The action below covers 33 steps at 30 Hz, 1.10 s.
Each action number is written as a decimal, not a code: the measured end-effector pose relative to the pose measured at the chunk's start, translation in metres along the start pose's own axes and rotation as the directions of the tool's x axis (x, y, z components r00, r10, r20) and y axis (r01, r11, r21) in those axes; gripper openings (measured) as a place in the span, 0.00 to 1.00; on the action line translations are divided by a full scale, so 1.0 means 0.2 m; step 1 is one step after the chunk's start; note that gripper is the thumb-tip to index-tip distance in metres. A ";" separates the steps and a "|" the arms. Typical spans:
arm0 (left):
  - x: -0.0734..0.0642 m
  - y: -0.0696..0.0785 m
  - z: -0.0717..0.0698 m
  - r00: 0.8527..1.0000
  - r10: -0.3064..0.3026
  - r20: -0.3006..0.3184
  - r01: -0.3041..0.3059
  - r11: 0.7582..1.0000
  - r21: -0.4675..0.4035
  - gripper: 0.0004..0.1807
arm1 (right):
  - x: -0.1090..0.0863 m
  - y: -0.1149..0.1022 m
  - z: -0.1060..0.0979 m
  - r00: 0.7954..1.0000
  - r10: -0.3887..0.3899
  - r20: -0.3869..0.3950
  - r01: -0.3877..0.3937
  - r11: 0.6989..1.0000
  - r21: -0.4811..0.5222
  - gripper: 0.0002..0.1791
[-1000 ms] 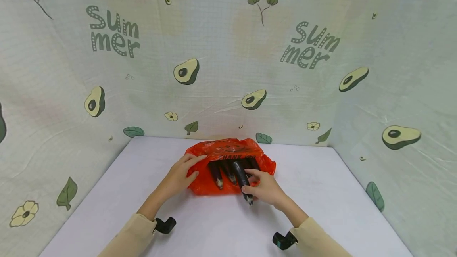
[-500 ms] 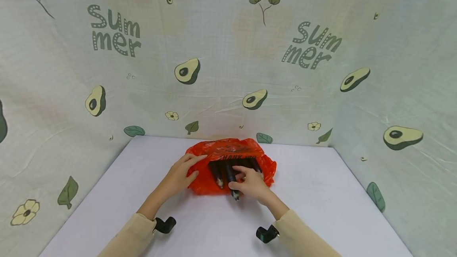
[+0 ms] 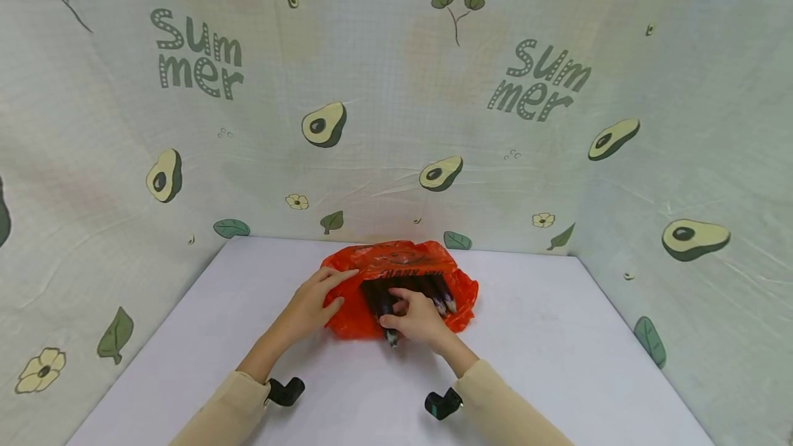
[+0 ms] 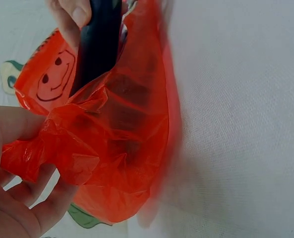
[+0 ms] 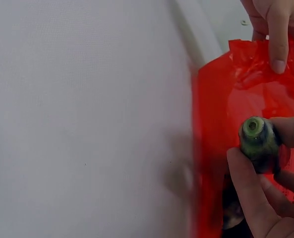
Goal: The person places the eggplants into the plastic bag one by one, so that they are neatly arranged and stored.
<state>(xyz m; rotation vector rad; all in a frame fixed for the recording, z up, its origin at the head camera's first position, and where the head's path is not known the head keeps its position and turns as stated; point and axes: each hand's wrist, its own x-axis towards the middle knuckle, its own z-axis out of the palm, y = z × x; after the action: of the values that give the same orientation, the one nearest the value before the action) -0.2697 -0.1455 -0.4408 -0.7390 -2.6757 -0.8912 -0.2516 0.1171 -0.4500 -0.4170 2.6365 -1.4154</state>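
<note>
A red plastic bag (image 3: 396, 253) with dark printing lies on its side, its mouth facing me. My left hand (image 3: 310, 303) holds the bag's left edge, thumb and fingers about the bunched plastic in the left wrist view. At the bag's mouth my right hand (image 3: 416, 322) pinches a long, dark eggplant (image 3: 385, 303) between thumb and fingers. Its green stem end (image 5: 256, 136) points toward the camera in the right wrist view. The eggplant's far end is hidden inside the bag. Several other eggplants (image 3: 441, 289) lie in the bag to the right, partly covered.
The bag rests on a white table (image 3: 545, 349). A printed cloth (image 3: 384, 88) with avocados and leaves hangs behind the table and along both sides. Each wrist carries a small black camera, such as the right one (image 3: 442, 405).
My right hand has moved left across the bag's mouth with the eggplant, uncovering the other eggplants on the right. My left hand has stayed at the bag's left edge.
</note>
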 end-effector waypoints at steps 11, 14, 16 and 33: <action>0.00 -0.01 -0.01 1.000 0.023 -0.011 -0.023 1.000 0.013 0.34 | 0.02 -0.02 0.06 0.999 -0.023 0.025 0.024 0.999 -0.029 0.35; 0.00 -0.01 0.00 0.999 0.029 -0.014 -0.029 1.000 0.011 0.34 | 0.02 -0.02 0.07 0.999 -0.028 0.028 0.029 0.999 -0.038 0.36; 0.00 -0.01 0.00 0.999 0.028 -0.016 -0.028 1.000 0.008 0.34 | 0.02 -0.02 0.08 0.999 -0.026 0.031 0.028 0.999 -0.033 0.35; -0.02 -0.02 0.00 1.000 0.000 -0.002 0.000 1.000 -0.015 0.34 | 0.03 -0.04 0.15 1.000 -0.021 0.019 0.021 0.999 -0.026 0.30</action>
<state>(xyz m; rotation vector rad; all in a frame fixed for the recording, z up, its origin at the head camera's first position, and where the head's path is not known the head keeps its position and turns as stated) -0.2684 -0.1495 -0.4434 -0.7410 -2.6697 -0.9130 -0.2489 0.0879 -0.4605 -0.4598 2.6466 -1.3771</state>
